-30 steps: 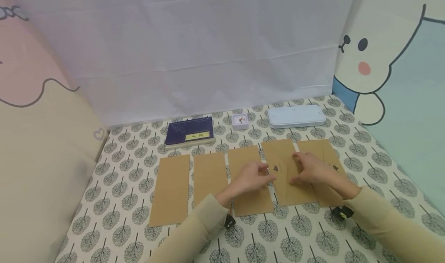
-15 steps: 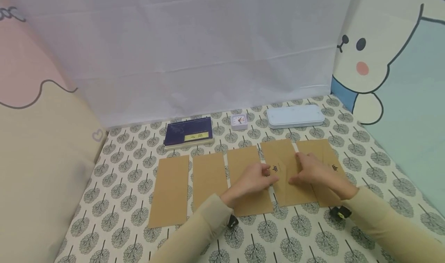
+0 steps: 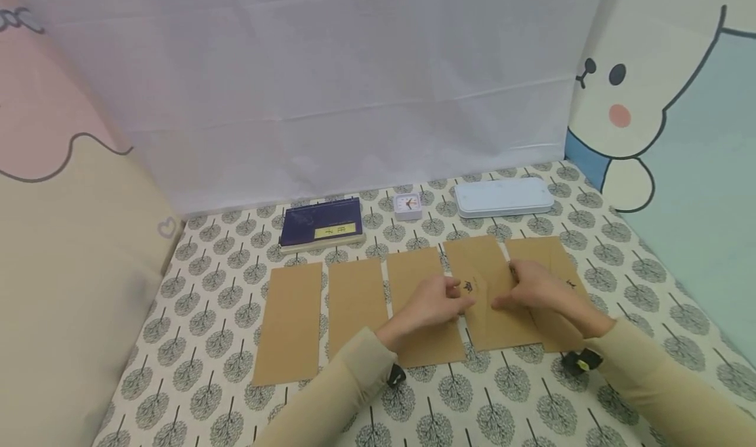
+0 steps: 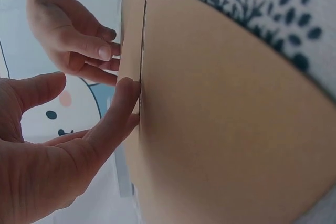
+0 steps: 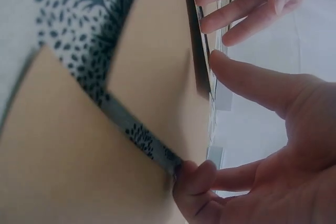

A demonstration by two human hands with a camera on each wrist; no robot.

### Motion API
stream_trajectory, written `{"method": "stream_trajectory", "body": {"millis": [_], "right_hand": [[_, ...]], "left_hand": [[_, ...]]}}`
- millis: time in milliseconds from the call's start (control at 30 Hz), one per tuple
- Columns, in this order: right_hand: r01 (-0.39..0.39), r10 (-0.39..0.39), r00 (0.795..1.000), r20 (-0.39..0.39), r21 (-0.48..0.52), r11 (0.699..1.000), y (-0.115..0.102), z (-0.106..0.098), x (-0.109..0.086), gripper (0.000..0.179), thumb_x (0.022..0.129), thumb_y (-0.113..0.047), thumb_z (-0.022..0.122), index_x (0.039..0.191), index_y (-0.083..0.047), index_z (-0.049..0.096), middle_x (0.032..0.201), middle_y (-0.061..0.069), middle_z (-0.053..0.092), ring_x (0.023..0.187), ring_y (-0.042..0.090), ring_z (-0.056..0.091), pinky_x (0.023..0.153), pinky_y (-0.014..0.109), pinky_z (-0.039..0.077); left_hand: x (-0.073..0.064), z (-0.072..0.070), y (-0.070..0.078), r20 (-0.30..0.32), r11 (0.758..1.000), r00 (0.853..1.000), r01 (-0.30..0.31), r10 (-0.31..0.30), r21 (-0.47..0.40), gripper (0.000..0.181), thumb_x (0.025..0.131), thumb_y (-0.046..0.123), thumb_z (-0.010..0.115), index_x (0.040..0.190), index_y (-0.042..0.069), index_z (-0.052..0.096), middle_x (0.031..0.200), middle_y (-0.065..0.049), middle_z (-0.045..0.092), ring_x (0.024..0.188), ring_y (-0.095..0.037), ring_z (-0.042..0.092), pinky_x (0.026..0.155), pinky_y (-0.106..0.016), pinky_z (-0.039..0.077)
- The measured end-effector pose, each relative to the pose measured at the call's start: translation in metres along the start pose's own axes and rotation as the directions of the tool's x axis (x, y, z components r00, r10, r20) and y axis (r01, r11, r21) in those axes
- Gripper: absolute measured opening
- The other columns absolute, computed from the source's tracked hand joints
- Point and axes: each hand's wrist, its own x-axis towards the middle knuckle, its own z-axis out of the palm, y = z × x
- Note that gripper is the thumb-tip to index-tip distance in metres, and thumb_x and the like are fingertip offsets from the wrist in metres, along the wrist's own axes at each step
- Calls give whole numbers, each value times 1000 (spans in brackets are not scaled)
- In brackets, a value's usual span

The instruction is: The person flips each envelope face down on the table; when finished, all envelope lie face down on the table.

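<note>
Several brown kraft-paper envelopes lie in a row. The fourth from the left (image 3: 472, 256) shows a folded flap and a small dark print. My left hand (image 3: 434, 300) is over the right part of the third envelope (image 3: 413, 266), its fingertips at the fourth one's left side. My right hand (image 3: 534, 289) covers part of the fourth envelope's right side, thumb tip at the paper. In the right wrist view, its bent fingers touch down by the gap between two envelopes. The rightmost envelope (image 3: 534, 250), also printed, lies partly under this hand. Neither hand visibly pinches paper.
Two plain envelopes lie to the left, an outer one (image 3: 289, 322) and an inner one (image 3: 356, 296). Behind the row are a dark blue book (image 3: 319, 222), a small square clock (image 3: 407, 206) and a pale blue tin case (image 3: 503, 196). The cloth (image 3: 201, 361) has a tree pattern.
My right hand's upper fingers have shifted slightly right, toward the gap beside the fourth envelope. My left hand has edged slightly right. The envelopes look almost unmoved.
</note>
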Motion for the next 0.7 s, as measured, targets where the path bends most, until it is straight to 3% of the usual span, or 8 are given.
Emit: {"method": "stream_trajectory", "body": {"millis": [167, 367, 467, 600, 700], "right_hand": [[2, -3, 1000, 13, 84, 996, 1, -3, -4, 61, 68, -32, 85, 102, 9, 55, 79, 10, 57, 70, 22, 54, 60, 34, 47], [58, -59, 998, 2, 184, 981, 8, -9, -6, 62, 78, -25, 79, 118, 13, 50, 83, 9, 63, 74, 21, 59, 65, 34, 49], [88, -87, 996, -15, 219, 972, 13, -12, -8, 55, 86, -19, 71, 123, 14, 46, 85, 11, 64, 77, 22, 59, 66, 34, 48], [92, -105, 994, 19, 331, 939, 23, -15, -8, 43, 93, -5, 56, 129, 14, 42, 83, 14, 65, 73, 24, 61, 59, 32, 47], [67, -102, 993, 59, 433, 899, 28, -18, -8, 40, 95, -1, 49, 133, 11, 40, 74, 14, 64, 67, 26, 61, 52, 29, 42]], "left_hand": [[1, -1, 0, 13, 999, 1000, 9, -9, -32, 61, 89, 27, 70, 135, -5, 47, 92, -3, 69, 66, -15, 66, 61, -23, 53], [4, -2, -2, 23, 999, 1000, -11, 12, -33, 61, 90, 28, 68, 138, -2, 46, 102, -3, 69, 68, -14, 66, 61, -24, 53], [6, -2, -2, 31, 999, 999, -44, 45, -4, 59, 90, 28, 68, 137, -2, 48, 97, 1, 68, 66, -14, 65, 59, -23, 52], [7, -2, -1, 44, 991, 993, -110, 107, 82, 37, 90, 30, 67, 110, -1, 63, 79, 1, 64, 58, -12, 58, 51, -22, 46], [8, -2, 1, 48, 977, 988, -153, 148, 147, 26, 91, 31, 66, 94, 5, 63, 74, 1, 59, 56, -11, 51, 49, -22, 40]]}}
